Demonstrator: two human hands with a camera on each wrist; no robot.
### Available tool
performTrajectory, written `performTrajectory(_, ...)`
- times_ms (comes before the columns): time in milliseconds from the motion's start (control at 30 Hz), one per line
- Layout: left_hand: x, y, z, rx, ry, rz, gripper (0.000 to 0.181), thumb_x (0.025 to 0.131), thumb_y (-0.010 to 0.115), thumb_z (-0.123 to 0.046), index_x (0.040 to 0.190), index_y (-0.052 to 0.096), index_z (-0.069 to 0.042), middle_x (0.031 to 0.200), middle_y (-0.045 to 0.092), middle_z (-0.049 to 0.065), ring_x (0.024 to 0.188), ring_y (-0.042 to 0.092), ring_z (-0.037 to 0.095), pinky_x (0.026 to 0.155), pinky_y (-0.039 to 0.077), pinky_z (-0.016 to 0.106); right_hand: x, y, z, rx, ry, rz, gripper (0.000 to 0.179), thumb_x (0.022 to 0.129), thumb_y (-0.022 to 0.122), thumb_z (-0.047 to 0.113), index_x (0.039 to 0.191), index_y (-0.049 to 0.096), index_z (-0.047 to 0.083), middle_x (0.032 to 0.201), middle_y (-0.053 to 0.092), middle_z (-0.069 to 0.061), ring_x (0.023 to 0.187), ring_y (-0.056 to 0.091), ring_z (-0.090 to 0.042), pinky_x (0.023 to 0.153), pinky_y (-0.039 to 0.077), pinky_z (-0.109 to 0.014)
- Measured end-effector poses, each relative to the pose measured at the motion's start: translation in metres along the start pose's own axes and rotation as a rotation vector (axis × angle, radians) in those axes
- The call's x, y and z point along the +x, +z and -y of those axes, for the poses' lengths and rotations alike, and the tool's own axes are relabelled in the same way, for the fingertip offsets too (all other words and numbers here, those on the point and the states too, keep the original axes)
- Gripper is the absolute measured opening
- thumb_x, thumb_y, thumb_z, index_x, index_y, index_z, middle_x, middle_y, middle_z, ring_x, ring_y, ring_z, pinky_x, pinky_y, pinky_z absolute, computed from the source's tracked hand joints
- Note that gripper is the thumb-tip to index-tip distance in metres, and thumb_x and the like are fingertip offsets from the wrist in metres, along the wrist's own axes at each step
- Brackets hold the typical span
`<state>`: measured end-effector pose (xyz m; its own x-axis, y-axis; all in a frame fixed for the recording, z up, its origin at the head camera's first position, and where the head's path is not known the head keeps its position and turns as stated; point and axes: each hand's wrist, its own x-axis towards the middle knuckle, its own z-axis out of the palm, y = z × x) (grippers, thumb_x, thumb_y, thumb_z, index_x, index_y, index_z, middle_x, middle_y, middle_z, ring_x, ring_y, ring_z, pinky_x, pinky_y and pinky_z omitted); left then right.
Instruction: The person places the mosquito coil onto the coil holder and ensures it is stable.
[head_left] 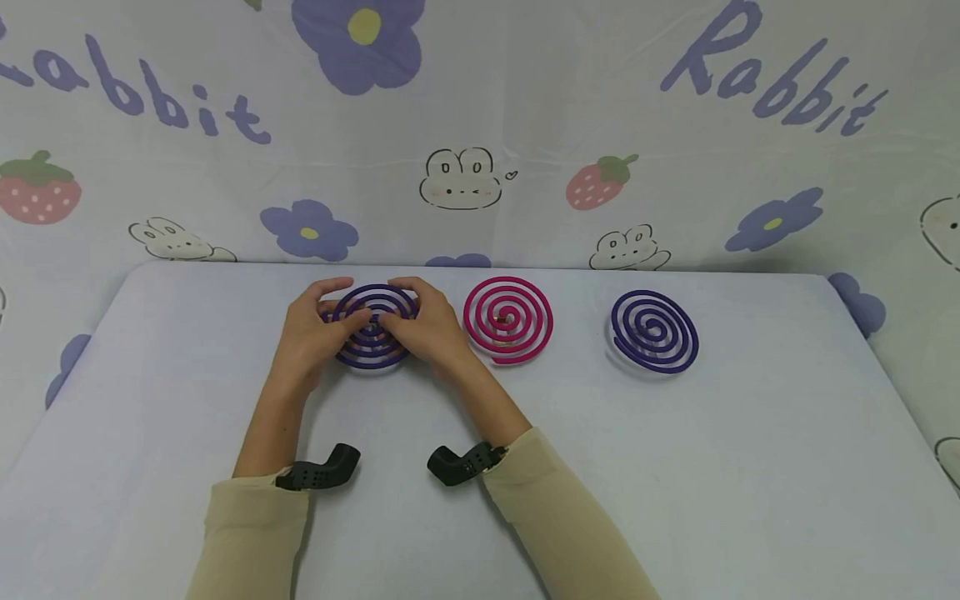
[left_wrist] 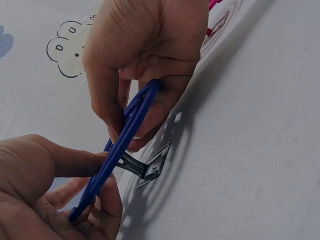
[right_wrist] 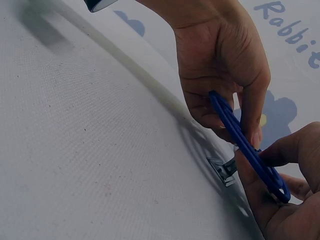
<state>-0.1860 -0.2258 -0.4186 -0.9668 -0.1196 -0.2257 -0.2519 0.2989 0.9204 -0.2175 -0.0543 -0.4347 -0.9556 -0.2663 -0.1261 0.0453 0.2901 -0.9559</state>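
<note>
My left hand (head_left: 307, 333) and right hand (head_left: 435, 327) hold a dark purple mosquito coil (head_left: 372, 364) between them at the left of the table. Thumbs lie on its top face near the centre, with fingers around the rim and underneath. In the left wrist view the coil (left_wrist: 117, 152) looks blue and tilted, raised above the tabletop. Below its middle, a small metal stand (left_wrist: 152, 167) has its flat base at the table surface. The right wrist view shows the same stand (right_wrist: 221, 171) under the coil, partly hidden by fingers.
Just right of my right hand, a pink mosquito coil (head_left: 508, 315) sits over a small stand. Further right is another dark purple coil (head_left: 654, 329), tilted and raised above its shadow. A printed cloth (head_left: 540, 100) hangs behind the white table (head_left: 712, 483).
</note>
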Motion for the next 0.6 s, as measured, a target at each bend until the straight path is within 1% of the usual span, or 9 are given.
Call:
performTrajectory(67, -0.0005, 0.0003, -0.001, 0.001, 0.0, 0.0, 0.067, 0.101, 0.071, -0.017, 0.161, 0.042, -0.012, 0.149, 0.059, 0.026, 0.13, 0.063, 0.036, 0.106, 0.054, 0.038, 0.0001, -0.0001, -0.0004, 0.001, 0.001, -0.002, 0.052, 0.096, 0.073, 0.013, 0.146, 0.06, 0.013, 0.122, 0.069, -0.02, 0.108, 0.067, -0.026, 0.101, 0.061, -0.042)
performTrajectory(133, -0.0017, -0.0004, -0.0027, 0.002, 0.008, -0.004, 0.067, 0.101, 0.071, -0.017, 0.161, 0.042, -0.011, 0.149, 0.06, 0.026, 0.131, 0.063, 0.037, 0.107, 0.054, 0.039, 0.0002, -0.0001, 0.0, 0.008, 0.003, -0.004, 0.051, 0.096, 0.074, 0.013, 0.146, 0.06, 0.013, 0.121, 0.069, -0.019, 0.107, 0.066, -0.024, 0.099, 0.062, -0.041)
performTrajectory(267, -0.0034, -0.0033, -0.0055, 0.006, 0.016, -0.023, 0.067, 0.1, 0.072, -0.019, 0.16, 0.043, -0.012, 0.149, 0.061, 0.024, 0.13, 0.063, 0.035, 0.1, 0.054, 0.03, 0.0007, 0.0001, 0.0024, 0.03, 0.006, -0.01, 0.051, 0.096, 0.075, 0.014, 0.145, 0.061, 0.012, 0.118, 0.069, -0.019, 0.104, 0.066, -0.023, 0.095, 0.062, -0.038)
performTrajectory(333, -0.0035, -0.0048, -0.006, 0.003, 0.013, -0.033, 0.068, 0.1, 0.073, -0.021, 0.16, 0.043, -0.013, 0.15, 0.061, 0.023, 0.13, 0.063, 0.034, 0.097, 0.052, 0.025, 0.0005, -0.0001, 0.0041, 0.049, 0.014, -0.01, 0.052, 0.096, 0.075, 0.015, 0.145, 0.06, 0.012, 0.119, 0.069, -0.02, 0.105, 0.067, -0.025, 0.095, 0.063, -0.039)
performTrajectory(400, -0.0035, -0.0057, -0.0061, 0.0, 0.004, -0.04, 0.068, 0.1, 0.074, -0.023, 0.16, 0.044, -0.014, 0.151, 0.06, 0.021, 0.13, 0.063, 0.032, 0.096, 0.051, 0.023, 0.0003, -0.0001, 0.0054, 0.068, 0.026, -0.007, 0.052, 0.096, 0.075, 0.015, 0.146, 0.06, 0.013, 0.123, 0.069, -0.02, 0.109, 0.069, -0.027, 0.098, 0.062, -0.041)
performTrajectory(467, -0.0032, -0.006, -0.006, -0.005, -0.006, -0.04, 0.068, 0.1, 0.074, -0.024, 0.16, 0.044, -0.015, 0.152, 0.06, 0.021, 0.13, 0.063, 0.031, 0.098, 0.051, 0.025, 0.0002, -0.0001, 0.0061, 0.087, 0.038, -0.003, 0.053, 0.096, 0.075, 0.015, 0.146, 0.059, 0.013, 0.128, 0.069, -0.021, 0.114, 0.07, -0.03, 0.102, 0.061, -0.043)
performTrajectory(500, -0.0029, -0.0061, -0.0058, -0.004, -0.009, -0.039, 0.068, 0.1, 0.074, -0.024, 0.161, 0.043, -0.015, 0.152, 0.06, 0.021, 0.13, 0.063, 0.032, 0.101, 0.052, 0.027, 0.0002, 0.0, 0.0061, 0.096, 0.04, -0.004, 0.053, 0.096, 0.075, 0.014, 0.147, 0.059, 0.013, 0.13, 0.069, -0.022, 0.116, 0.07, -0.031, 0.102, 0.061, -0.044)
performTrajectory(600, -0.0026, -0.0061, -0.0063, -0.012, -0.024, -0.025, 0.069, 0.1, 0.074, -0.022, 0.161, 0.043, -0.015, 0.152, 0.059, 0.022, 0.131, 0.062, 0.033, 0.109, 0.053, 0.036, 0.0008, 0.0006, 0.0056, 0.135, 0.041, -0.017, 0.053, 0.096, 0.074, 0.012, 0.147, 0.058, 0.011, 0.132, 0.071, -0.022, 0.116, 0.072, -0.032, 0.1, 0.062, -0.043)
